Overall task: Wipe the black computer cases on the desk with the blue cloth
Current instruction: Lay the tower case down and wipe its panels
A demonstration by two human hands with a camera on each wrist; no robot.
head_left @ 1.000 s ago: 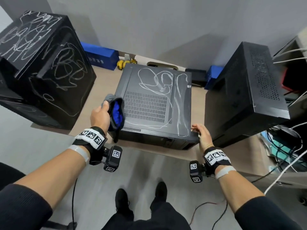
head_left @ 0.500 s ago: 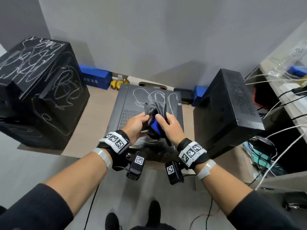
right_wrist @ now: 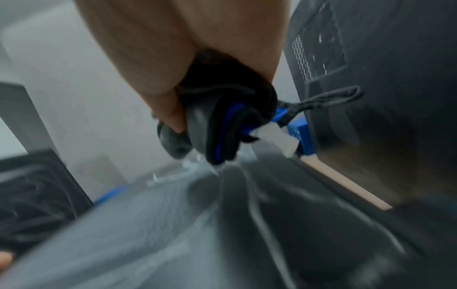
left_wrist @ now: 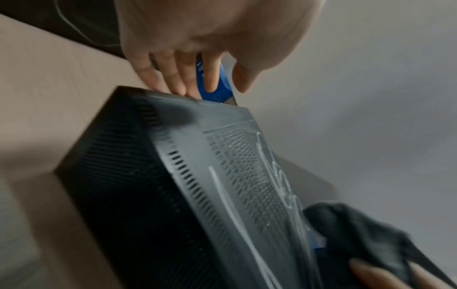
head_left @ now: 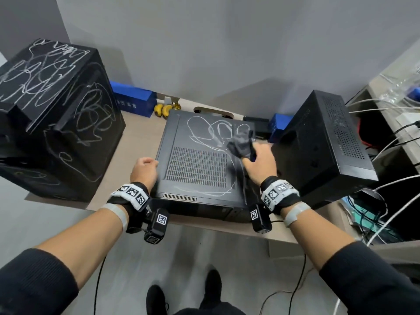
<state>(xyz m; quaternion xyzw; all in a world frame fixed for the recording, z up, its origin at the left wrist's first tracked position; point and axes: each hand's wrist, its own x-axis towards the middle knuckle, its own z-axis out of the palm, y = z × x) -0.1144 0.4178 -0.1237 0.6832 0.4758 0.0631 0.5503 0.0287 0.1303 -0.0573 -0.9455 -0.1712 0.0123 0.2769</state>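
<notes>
A flat black computer case (head_left: 197,169) with white scribbles lies on the desk (head_left: 136,137) in front of me. My right hand (head_left: 259,160) grips the bunched dark cloth with a blue inside (head_left: 241,143) over the case's far right part. In the right wrist view the cloth (right_wrist: 217,133) hangs just above the scribbled case top (right_wrist: 197,234). My left hand (head_left: 145,167) holds nothing, and its fingers (left_wrist: 188,78) reach down to the left edge of the case (left_wrist: 222,185). A big scribbled black case (head_left: 56,119) stands at left, and a plain black case (head_left: 325,144) at right.
Blue boxes (head_left: 134,102) and bananas (head_left: 163,109) sit along the wall behind the cases, with another blue box (head_left: 278,126) at the back right. White and black cables (head_left: 386,201) hang around a shelf unit on the right. My feet are below the desk's front edge.
The cloth passed from my left hand, through both hands, into my right hand alone. My left hand moved left to the case's edge, and my right hand carried the cloth to the case's far right.
</notes>
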